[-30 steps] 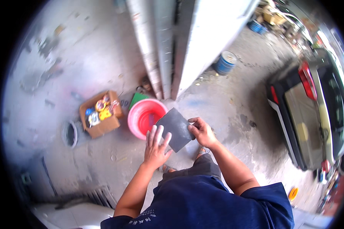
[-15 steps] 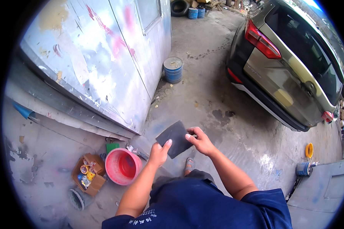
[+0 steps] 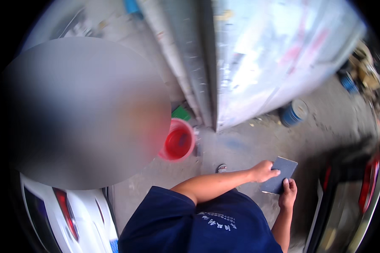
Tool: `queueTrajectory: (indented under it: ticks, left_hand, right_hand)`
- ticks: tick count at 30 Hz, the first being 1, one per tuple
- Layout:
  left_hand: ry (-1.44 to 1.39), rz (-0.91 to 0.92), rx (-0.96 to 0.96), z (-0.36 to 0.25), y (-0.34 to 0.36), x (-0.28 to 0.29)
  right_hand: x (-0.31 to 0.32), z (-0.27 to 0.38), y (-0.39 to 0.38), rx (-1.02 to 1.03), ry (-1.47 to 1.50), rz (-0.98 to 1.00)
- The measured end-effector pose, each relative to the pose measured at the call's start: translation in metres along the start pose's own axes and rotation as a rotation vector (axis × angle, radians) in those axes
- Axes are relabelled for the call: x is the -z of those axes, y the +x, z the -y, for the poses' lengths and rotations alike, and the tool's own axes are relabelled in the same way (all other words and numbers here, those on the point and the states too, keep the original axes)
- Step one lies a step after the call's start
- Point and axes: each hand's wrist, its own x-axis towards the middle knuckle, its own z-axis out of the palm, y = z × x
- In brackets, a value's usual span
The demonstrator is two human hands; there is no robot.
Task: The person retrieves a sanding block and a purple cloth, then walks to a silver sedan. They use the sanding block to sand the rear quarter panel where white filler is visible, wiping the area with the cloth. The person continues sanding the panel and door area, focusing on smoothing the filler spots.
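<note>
Dark sheet, left hand and right hand have shifted rightward, well apart from the red bucket; left hand pinches the left edge, right hand the near edge. Step, apparently: repositioning; next move likely calls for steady grips

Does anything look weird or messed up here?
Yes: the big pale metal panel, up ahead, has pink smears and blotches, so its surface looks messy. Much of the left side is too blurred to check.
</note>
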Motion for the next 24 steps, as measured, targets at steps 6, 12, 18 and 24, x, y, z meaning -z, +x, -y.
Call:
queueTrajectory:
  ticks: [6,12,18,24]
  left_hand:
    - [-0.425,-0.130,0.121,0.022,-0.007,0.049]
    - [-0.226,-0.687,-0.030,0.048,-0.063,0.044]
    - [-0.096,-1.150,0.114,0.065,-0.156,-0.003]
    - [-0.248,-1.584,0.051,0.073,-0.234,-0.050]
  right_hand:
    - [-0.038,0.003,0.085,-0.159,-0.028,0.397]
    - [-0.095,-0.020,0.129,-0.248,-0.260,0.816]
    - [-0.160,-0.048,0.097,-0.403,-0.283,1.217]
    - [-0.215,-0.065,0.023,-0.377,-0.372,1.572]
